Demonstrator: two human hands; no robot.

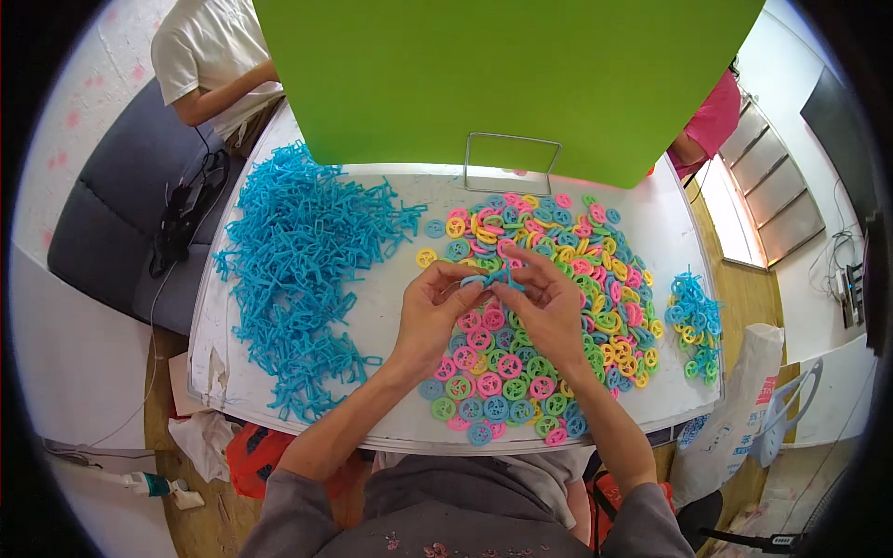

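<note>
Over the near middle of the table, my two hands meet in front of my chest. Between the fingertips of my left hand [435, 299] is a pale blue plastic wheel [473, 279], seen nearly edge-on. My right hand [547, 305] pinches a brighter blue plastic frame piece [503, 276] that touches the wheel. Fingers partly cover both parts. Under and around my hands spreads a pile of small spoked wheels [496, 407] in pink, green, yellow and blue. To the left lies a large heap of blue plastic frame pieces [288, 251].
A smaller cluster of blue frames with wheels [693, 321] lies at the table's right edge. Across the far side stands a tall green panel [502, 84], with a wire stand [513, 137] before it. Two other people are partly visible beyond. A white plastic sack [735, 418] stands at right.
</note>
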